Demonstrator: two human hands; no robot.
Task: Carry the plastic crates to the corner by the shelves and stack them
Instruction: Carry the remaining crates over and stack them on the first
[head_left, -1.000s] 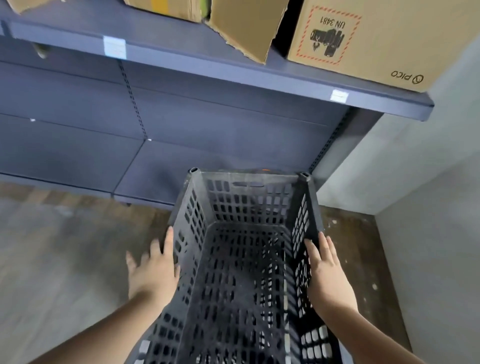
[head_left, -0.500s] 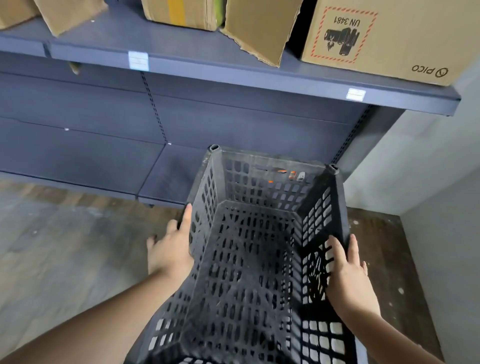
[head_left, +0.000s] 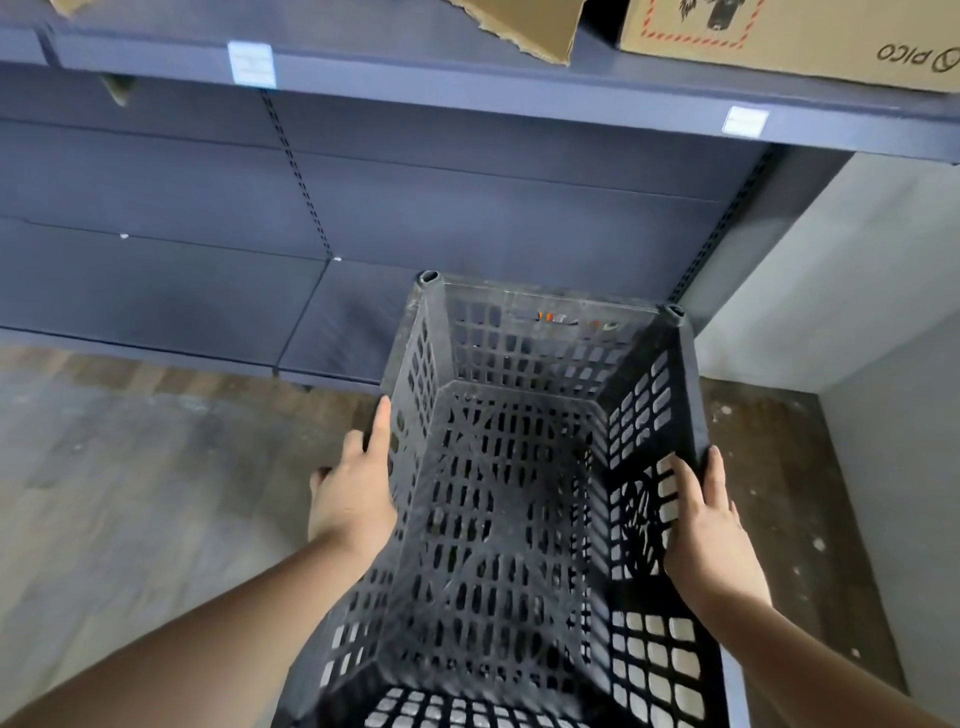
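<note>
A black perforated plastic crate (head_left: 498, 519) fills the lower middle of the head view, seen from above with its inside empty. My left hand (head_left: 356, 493) presses flat against its left outer wall. On the right rim and wall lies my right hand (head_left: 706, 525), fingers spread. Both hands hold the crate between them above the floor. Its far end reaches toward the bottom shelf (head_left: 337, 322) near the corner.
Dark blue shelving (head_left: 467, 78) runs across the top, with cardboard boxes (head_left: 789, 36) on the upper shelf. A grey wall (head_left: 857, 291) closes the corner at right. Worn wooden floor (head_left: 130, 493) lies to the left and right of the crate.
The crate and both hands have moved right and forward, closer to the shelves and the corner. The shelves look nearer and larger.
</note>
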